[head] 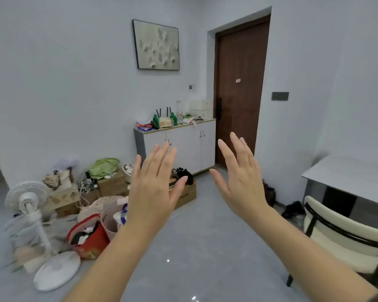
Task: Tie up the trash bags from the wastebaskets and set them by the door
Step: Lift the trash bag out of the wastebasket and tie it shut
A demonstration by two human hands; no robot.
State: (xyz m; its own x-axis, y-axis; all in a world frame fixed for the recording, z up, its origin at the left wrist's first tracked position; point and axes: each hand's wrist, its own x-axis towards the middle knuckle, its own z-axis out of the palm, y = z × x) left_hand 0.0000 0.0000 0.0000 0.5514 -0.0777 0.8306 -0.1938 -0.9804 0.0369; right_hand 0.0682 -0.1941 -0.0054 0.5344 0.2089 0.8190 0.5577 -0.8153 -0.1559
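Hands empty, no bag tied that I can see.

My left hand (155,188) and right hand (241,182) are both raised in front of me, fingers straight and spread, gripping nothing. The pink wastebasket (109,223) stands well to the left of the door (240,83), rubbish showing at its top, beside a stuffed red bag (90,238). A dark bundle (270,195) lies just right of the door, but I cannot tell whether it is a tied trash bag. I judge nearly everything is left: tying, carrying, setting down by the door.
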